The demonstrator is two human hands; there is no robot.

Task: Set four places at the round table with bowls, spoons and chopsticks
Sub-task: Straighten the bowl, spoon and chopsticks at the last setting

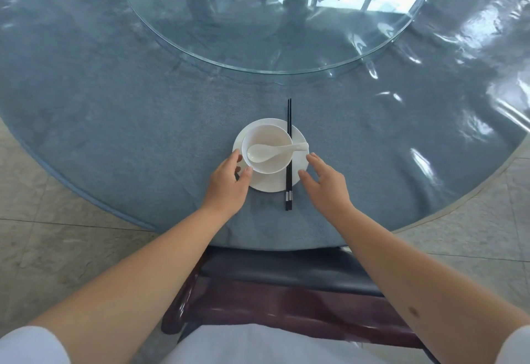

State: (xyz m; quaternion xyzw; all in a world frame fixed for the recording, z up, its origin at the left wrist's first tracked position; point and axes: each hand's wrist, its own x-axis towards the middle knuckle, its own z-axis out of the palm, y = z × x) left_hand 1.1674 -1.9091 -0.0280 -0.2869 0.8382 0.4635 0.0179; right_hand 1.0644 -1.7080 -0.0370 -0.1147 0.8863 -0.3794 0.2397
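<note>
- From my remote seat: a white bowl (265, 148) sits on a white plate (271, 181), near the closest edge of the blue-covered tabletop (114, 122).
- A white spoon (272, 153) lies inside the bowl, handle resting over the rim on the bowl's right.
- Black chopsticks (289, 154) lie straight across the plate, just right of the bowl.
- My left hand (228, 184) touches the bowl's left side, fingers loosely curved, thumb against its wall.
- My right hand (324, 184) hovers right of the bowl, fingers spread and holding nothing.
- Beyond the bowl, a glass turntable (272, 19); behind it, nearer me, a dark chair (286, 292).
</note>
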